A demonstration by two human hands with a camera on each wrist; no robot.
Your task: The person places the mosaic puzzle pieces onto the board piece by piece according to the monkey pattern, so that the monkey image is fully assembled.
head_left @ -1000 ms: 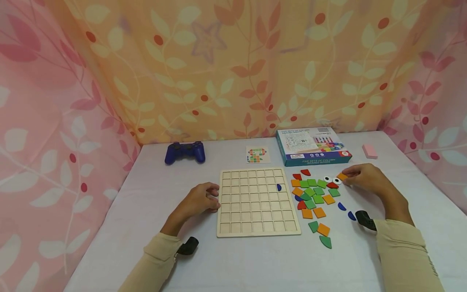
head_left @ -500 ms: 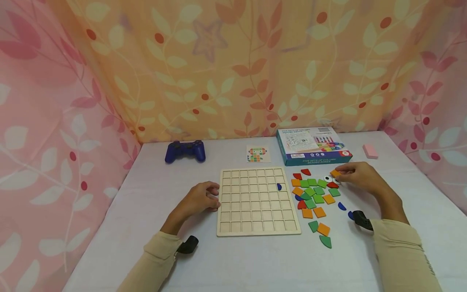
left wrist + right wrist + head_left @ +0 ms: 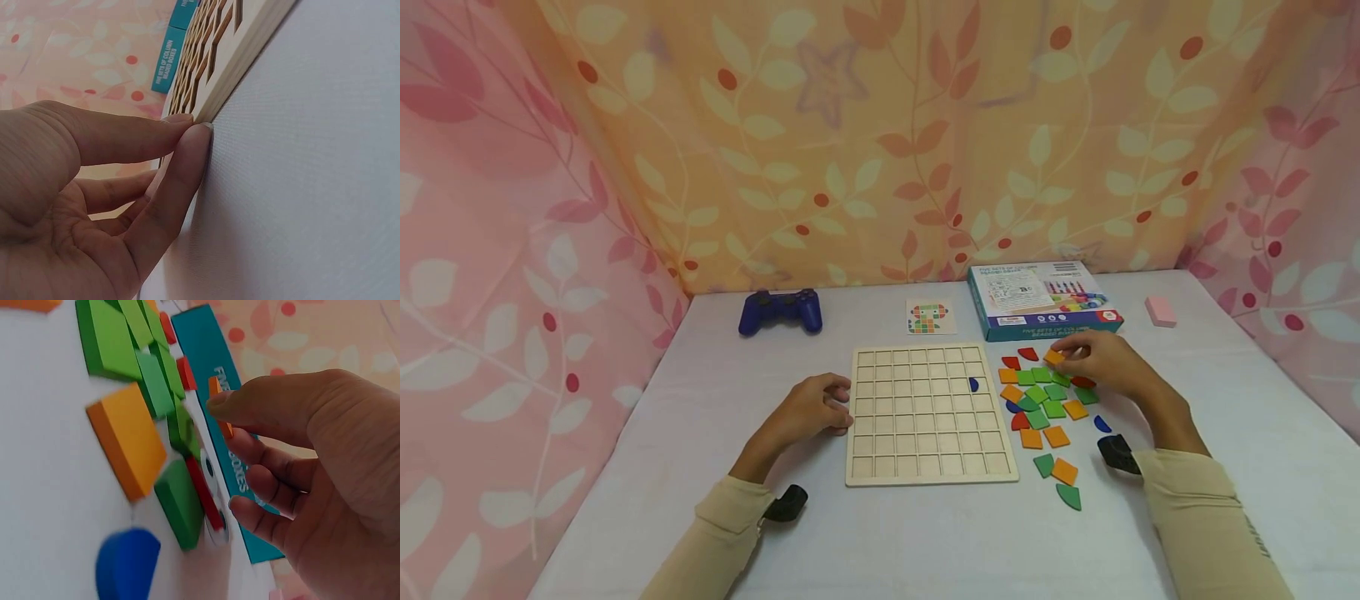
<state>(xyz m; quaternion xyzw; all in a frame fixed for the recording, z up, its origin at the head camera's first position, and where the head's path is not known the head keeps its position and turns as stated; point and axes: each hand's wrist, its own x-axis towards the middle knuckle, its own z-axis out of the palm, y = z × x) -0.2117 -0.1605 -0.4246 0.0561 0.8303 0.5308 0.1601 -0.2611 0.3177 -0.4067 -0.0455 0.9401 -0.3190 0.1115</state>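
R hand (image 3: pixel 1108 360), pinching orange tile (image 3: pixel 1053 357), has moved left in frame, so tile's nearer grid board (image 3: pixel 929 423), ctr. L hand (image 3: pixel 808 408) pinches board's edge.

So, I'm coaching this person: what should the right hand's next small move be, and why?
I'd probably carry the orange tile left to the grid board: the right hand pinches it, the left hand holds the board's edge, and only one blue piece sits there.
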